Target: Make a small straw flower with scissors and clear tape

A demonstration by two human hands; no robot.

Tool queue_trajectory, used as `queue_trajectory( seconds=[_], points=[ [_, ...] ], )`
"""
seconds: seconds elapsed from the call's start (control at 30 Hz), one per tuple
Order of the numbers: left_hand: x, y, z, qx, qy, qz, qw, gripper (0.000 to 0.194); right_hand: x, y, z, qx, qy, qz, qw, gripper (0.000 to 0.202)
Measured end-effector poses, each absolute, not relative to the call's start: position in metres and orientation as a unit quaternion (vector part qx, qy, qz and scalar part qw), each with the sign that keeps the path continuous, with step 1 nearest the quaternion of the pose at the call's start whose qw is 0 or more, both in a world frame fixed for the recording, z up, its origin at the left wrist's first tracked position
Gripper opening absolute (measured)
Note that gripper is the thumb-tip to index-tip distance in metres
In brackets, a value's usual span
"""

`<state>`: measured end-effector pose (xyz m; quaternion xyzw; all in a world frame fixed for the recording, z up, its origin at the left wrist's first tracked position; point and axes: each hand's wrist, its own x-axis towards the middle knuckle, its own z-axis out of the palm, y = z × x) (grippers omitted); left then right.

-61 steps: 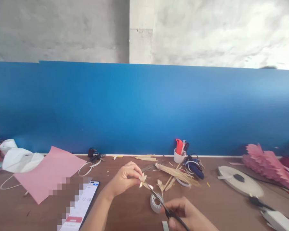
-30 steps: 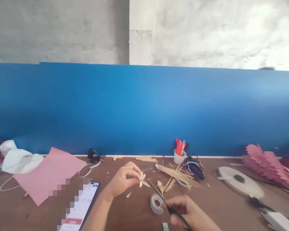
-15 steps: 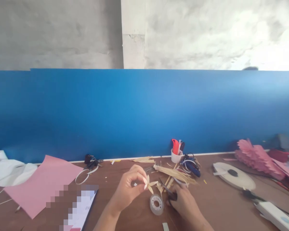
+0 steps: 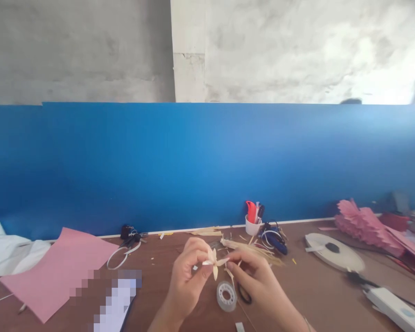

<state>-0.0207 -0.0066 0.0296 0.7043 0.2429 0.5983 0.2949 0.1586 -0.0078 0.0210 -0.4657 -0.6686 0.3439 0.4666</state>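
A small pale flower shape with pointed petals (image 4: 215, 263) is held up over the table, pinched between the thumb and fingers of my left hand (image 4: 191, 272). My right hand (image 4: 254, 274) has its thumb and forefinger closed on the tip of the right petal. Below the flower lies a roll of clear tape (image 4: 226, 296). Dark scissors (image 4: 245, 295) are partly hidden under my right hand. Behind the hands, dry straw-coloured strips (image 4: 251, 249) are spread on the brown table (image 4: 297, 304).
A white cup (image 4: 253, 226) with red-handled tools stands near the blue partition (image 4: 193, 161). Pink paper (image 4: 60, 272), a phone (image 4: 115, 306) and keys (image 4: 129, 235) are on the left. A cream disc (image 4: 334, 253), power strip (image 4: 396, 309) and pleated pink paper (image 4: 364, 226) lie right.
My right hand has moved left and up from the scissors to the flower's right petal. The scissors now lie lower, partly under that hand. The flower has turned slightly in my left hand.
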Motion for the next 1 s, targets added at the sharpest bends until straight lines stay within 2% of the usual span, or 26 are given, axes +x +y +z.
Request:
queue_trajectory(
  seconds=[0.13, 0.37, 0.63, 0.8, 0.9, 1.0],
  points=[
    [-0.021, -0.006, 0.027, 0.704, 0.252, 0.613, 0.254, 0.017, 0.131, -0.027, 0.053, -0.419, -0.665, 0.346, 0.513, 0.011],
    [-0.017, -0.008, 0.024, 0.663, 0.305, 0.626, 0.277, 0.018, 0.119, -0.021, 0.043, -0.406, -0.61, 0.37, 0.572, 0.014],
    [-0.006, -0.007, 0.016, 0.609, 0.293, 0.636, 0.371, 0.018, 0.122, -0.01, 0.037, -0.41, -0.596, 0.434, 0.537, 0.026],
    [-0.008, -0.007, 0.016, 0.652, 0.283, 0.638, 0.297, 0.015, 0.123, -0.01, 0.035, -0.446, -0.61, 0.376, 0.536, 0.024],
    [-0.01, -0.008, 0.018, 0.678, 0.317, 0.624, 0.225, 0.018, 0.122, -0.013, 0.037, -0.459, -0.624, 0.313, 0.549, 0.02],
    [-0.01, -0.009, 0.02, 0.677, 0.363, 0.608, 0.201, 0.019, 0.12, -0.016, 0.039, -0.456, -0.636, 0.252, 0.569, 0.018]
  ],
)
